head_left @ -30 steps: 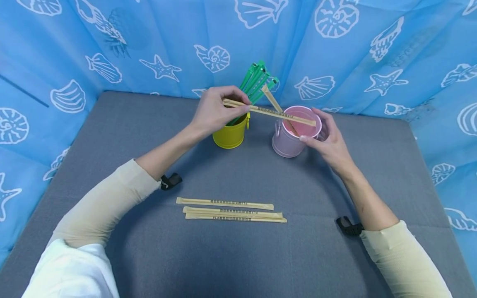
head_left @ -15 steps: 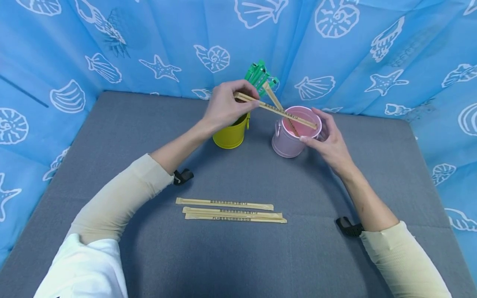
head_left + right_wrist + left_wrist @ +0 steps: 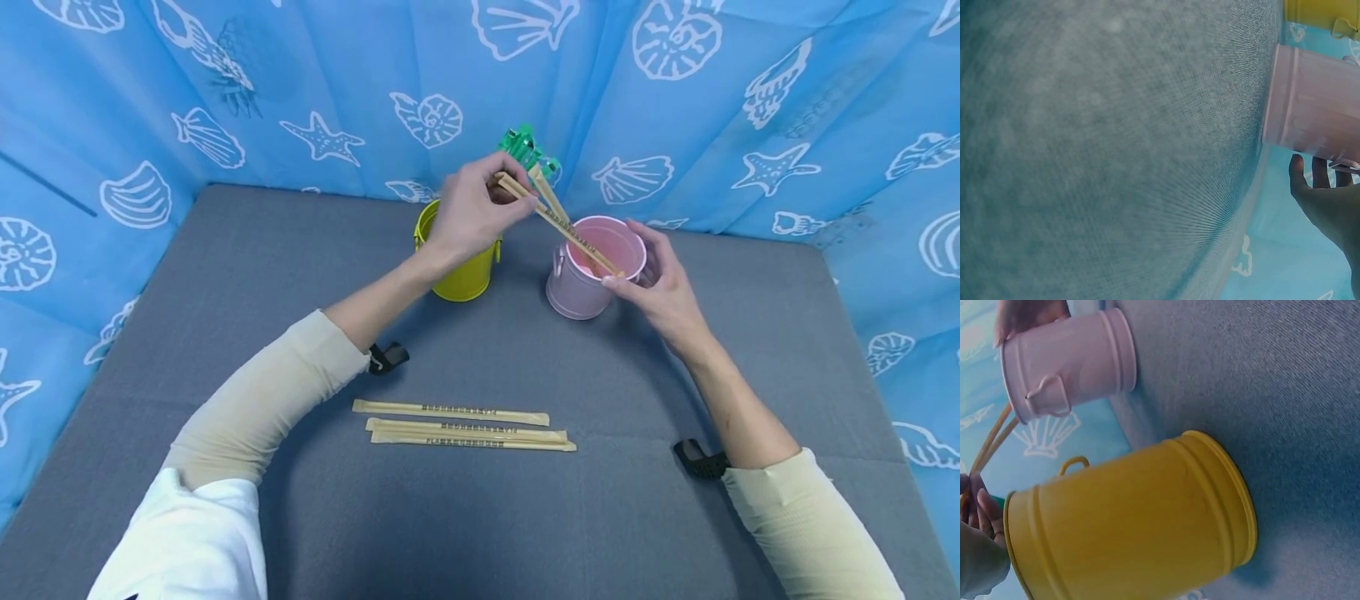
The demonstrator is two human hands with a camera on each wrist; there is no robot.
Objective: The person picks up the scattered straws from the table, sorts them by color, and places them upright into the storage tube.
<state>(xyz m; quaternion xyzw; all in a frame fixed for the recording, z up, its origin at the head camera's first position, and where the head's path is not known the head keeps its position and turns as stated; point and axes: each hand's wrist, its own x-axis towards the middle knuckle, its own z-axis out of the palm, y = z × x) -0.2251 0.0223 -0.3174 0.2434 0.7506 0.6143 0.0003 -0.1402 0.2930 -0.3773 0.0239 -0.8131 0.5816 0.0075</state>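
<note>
Left hand (image 3: 468, 212) pinching upper end of a paper-wrapped chopstick pair (image 3: 558, 225), fingers clamped on it above the yellow bucket (image 3: 459, 271). Wrapped pair slanting down to the right, lower end inside the mouth of the pink bucket (image 3: 581, 287). Second wrapped pair (image 3: 546, 193) already leaning in the pink bucket, top end pointing up-left just beside the held one. Right hand (image 3: 660, 287) cupped round the far-right side of the pink bucket, fingers curled on its wall, thumb at the near rim, steadying it.

Judged step: dropping the held pair into the pink bucket. To do well: tip upper end more upright before letting go, so the lower end slides to the bucket floor rather than levering on the rim. Right-hand hold on the bucket worth having, a light tin likely to tip under a slanted stick. Release low, no toss. Clearance needed from the green items (image 3: 525, 150) sticking out of the yellow bucket, close behind the left hand.

Three more wrapped pairs (image 3: 465, 425) flat on the grey worktop (image 3: 225, 267) near the body, well apart from both buckets: one alone, two touching side by side.

Writing: dark print running along each wrapper, too small to read in head view. Wrist views showing only bucket walls, no labels. Blue cloth backdrop (image 3: 300, 75) with white shell and starfish print, no text.
</note>
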